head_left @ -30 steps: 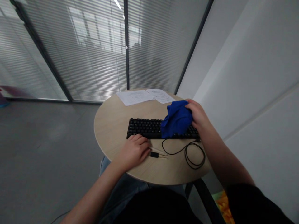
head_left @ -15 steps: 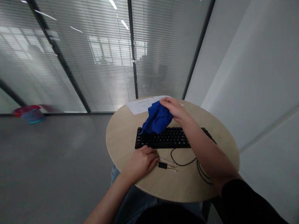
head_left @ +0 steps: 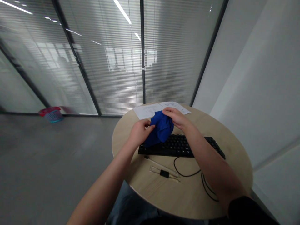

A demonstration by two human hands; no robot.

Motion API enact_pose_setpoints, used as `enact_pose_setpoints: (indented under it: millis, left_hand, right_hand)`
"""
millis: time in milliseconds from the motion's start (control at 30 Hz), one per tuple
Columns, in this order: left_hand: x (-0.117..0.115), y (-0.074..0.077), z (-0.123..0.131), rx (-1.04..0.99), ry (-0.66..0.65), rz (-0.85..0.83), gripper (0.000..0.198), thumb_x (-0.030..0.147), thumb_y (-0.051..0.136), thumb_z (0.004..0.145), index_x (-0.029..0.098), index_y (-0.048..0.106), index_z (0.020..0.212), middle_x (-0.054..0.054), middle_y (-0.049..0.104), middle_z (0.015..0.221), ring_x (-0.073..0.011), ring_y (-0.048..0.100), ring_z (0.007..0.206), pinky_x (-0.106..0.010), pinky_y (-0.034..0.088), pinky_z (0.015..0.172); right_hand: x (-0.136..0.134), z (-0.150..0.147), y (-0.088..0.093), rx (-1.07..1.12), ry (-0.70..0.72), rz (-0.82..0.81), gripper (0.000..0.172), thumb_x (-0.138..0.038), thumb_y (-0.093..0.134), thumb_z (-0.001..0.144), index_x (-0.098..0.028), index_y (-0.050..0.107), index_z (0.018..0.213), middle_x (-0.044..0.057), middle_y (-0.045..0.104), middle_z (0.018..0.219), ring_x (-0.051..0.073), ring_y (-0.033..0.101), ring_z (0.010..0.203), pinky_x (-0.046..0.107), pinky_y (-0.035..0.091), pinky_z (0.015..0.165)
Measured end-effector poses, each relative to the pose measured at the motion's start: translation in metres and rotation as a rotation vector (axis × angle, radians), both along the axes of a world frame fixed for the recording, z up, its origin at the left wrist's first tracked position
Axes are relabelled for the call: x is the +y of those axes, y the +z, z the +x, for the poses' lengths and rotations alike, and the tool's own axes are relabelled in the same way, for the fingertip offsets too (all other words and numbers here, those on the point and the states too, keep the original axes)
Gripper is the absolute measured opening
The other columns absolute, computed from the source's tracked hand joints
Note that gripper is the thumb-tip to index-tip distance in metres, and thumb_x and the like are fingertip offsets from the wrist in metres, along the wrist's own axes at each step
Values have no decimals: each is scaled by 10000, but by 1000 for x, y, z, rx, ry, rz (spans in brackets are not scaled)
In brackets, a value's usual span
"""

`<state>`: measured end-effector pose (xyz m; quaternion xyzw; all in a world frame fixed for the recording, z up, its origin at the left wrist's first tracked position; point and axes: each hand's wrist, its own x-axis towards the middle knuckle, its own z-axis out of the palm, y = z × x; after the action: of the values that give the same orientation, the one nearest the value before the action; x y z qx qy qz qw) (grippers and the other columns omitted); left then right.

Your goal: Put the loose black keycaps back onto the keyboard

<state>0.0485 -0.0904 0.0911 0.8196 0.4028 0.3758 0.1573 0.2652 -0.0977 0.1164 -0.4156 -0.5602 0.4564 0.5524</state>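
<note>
A crumpled blue cloth (head_left: pixel 162 126) hangs between my two hands, above the left half of a black keyboard (head_left: pixel 179 146). My right hand (head_left: pixel 174 117) pinches its upper right edge. At the cloth's left edge my left hand (head_left: pixel 141 131) has its thumb and fingers closed on the fabric. Part of the keyboard is hidden behind the cloth and my right forearm. In front of the keyboard lie a thin brush-like stick (head_left: pixel 160 164) with a dark tip and a wire keycap puller (head_left: pixel 164 173) with a black middle.
Printed papers (head_left: pixel 147 111) lie at the far edge of the round wooden table (head_left: pixel 150 193). The keyboard's black cable (head_left: pixel 187 176) loops over the front right. A red and blue basket (head_left: pixel 53 115) stands on the floor at left, by the glass partition; a white wall rises at right.
My left hand has left the table beside the keycap puller, moved up and taken hold of the cloth's left edge. The puller and stick now show fully. The view has shifted slightly.
</note>
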Motion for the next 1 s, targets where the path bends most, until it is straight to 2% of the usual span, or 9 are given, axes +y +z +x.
enact_pose_setpoints:
  millis: [67,167,400,533,633,733,800,900,1000]
  left_hand:
    - [7,3,8,-34,20,2,207,376,628,880,208,664,766,-31,716,761,-207,655,735,-309,446,669]
    - [13,12,16,-101,56,17,188,357,606,891,215,654,778,1,665,695,-182,605,667,-290,385,624]
    - [25,57,29,-171,55,194,176,314,568,928,185,664,855,-15,654,764,-183,573,735,-296,392,709]
    - [23,82,51,-274,-64,285,178,296,532,957,171,635,882,-2,612,754,-168,564,738,-285,401,708]
    - [23,94,68,-284,-129,316,164,257,543,945,169,631,839,-5,613,755,-166,569,741,-287,410,712]
    - [26,99,78,-221,-160,310,157,261,595,914,172,661,803,-11,638,741,-173,580,736,-298,426,716]
    - [28,99,79,-195,-177,294,151,279,621,895,175,692,812,-17,666,746,-179,591,733,-302,434,705]
    - [31,95,73,-200,-209,271,156,312,642,870,180,725,859,-25,703,786,-183,609,744,-299,441,684]
    - [40,78,57,-244,-257,218,221,374,615,880,184,726,859,-24,688,768,-174,603,717,-287,444,649]
  right_hand:
    - [4,3,0,20,-34,33,394,-516,846,657,-198,637,756,-41,631,671,121,551,624,243,443,612]
    - [10,12,6,27,-60,61,389,-506,849,657,-202,635,769,-48,622,677,117,543,628,239,434,614]
    - [5,52,32,-73,-34,-22,407,-499,858,658,-205,626,818,-41,622,729,126,551,685,252,425,652]
    - [-6,61,45,-199,-125,38,324,-470,792,743,-199,651,853,0,686,888,162,600,870,297,466,787]
    - [-13,54,53,-256,-217,150,282,-415,717,810,-231,682,1021,25,710,1124,203,597,1071,366,474,913]
    - [-16,39,54,-224,-110,254,457,-347,736,766,-272,649,1208,24,689,1268,221,588,1178,397,473,997]
    - [-13,30,48,-218,-15,269,548,-287,781,696,-256,648,1227,21,715,1211,222,621,1135,383,487,999]
    - [-5,19,32,-268,0,217,408,-266,802,669,-201,706,1061,16,751,986,215,668,954,358,530,902]
    - [5,10,16,-325,1,154,200,-313,781,717,-175,726,850,16,732,807,194,659,783,327,539,770]
